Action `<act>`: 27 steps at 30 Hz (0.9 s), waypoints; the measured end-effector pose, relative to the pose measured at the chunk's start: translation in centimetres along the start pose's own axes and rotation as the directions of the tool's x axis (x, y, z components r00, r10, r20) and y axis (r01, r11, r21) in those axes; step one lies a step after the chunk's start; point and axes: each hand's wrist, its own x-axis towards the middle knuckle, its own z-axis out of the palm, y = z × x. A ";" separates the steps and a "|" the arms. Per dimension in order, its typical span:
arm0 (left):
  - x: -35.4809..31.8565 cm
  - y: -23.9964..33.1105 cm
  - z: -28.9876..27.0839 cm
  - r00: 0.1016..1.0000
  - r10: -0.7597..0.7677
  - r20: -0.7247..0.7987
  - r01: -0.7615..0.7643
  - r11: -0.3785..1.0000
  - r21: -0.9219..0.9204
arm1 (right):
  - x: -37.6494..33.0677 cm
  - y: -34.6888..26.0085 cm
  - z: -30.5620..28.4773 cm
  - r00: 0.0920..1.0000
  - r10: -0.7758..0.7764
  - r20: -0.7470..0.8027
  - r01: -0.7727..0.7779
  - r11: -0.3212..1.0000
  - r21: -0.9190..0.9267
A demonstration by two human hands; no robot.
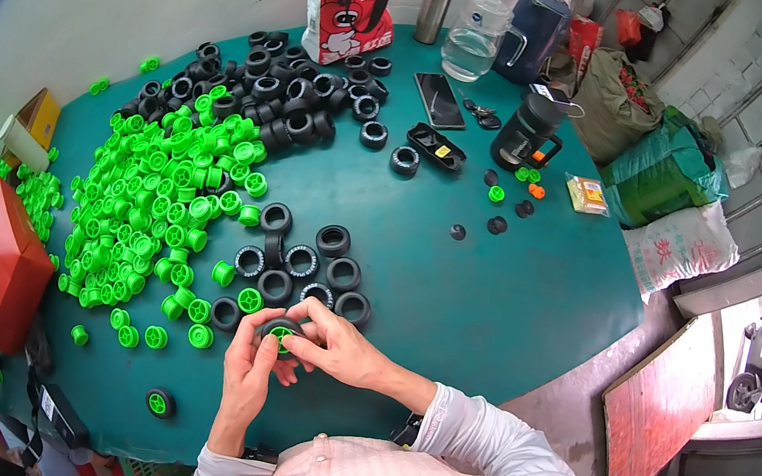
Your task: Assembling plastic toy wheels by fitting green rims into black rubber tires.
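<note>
Close to the table's near edge, my left hand (245,370) and my right hand (346,351) both close on one small toy wheel, a black tyre with a green hub (282,340) inside it. My fingers hide part of the tyre, so how deep the hub sits I cannot tell. Just beyond my hands lie several loose black tyres (333,241). To their left spreads a big heap of green wheel hubs (139,212), with more black tyres (266,83) piled behind it. One wheel with a green hub in its tyre (160,402) lies apart at the near left.
On the green table (486,323), a red bag (349,7), steel flask (438,0), water jug (473,50), phone (440,100) and black mug (527,134) stand or lie at the back. A red box (2,265) is at the left. Sacks (681,239) sit beyond the right edge.
</note>
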 end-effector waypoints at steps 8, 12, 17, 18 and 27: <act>0.8 1.4 0.0 1.000 -0.018 -0.002 0.017 0.995 -0.103 | 0.7 -1.5 -0.7 0.996 0.077 0.034 -0.082 0.977 0.197; 1.2 1.3 0.0 0.999 -0.019 0.032 0.024 0.990 -0.142 | 0.4 -0.6 -1.4 0.995 0.083 0.053 -0.093 0.971 0.221; 0.8 0.9 -0.3 0.999 -0.046 0.002 0.046 0.995 -0.093 | 0.6 0.0 -1.3 0.992 0.105 0.068 -0.119 0.959 0.257; 0.8 0.9 -0.3 0.999 -0.051 -0.006 0.050 0.995 -0.084 | 0.6 0.1 -1.3 0.992 0.105 0.064 -0.117 0.966 0.232; 0.7 -0.3 -0.7 0.991 -0.080 -0.107 0.061 0.983 -0.174 | 1.0 -0.2 -0.3 0.993 0.083 -0.085 -0.089 0.994 -0.071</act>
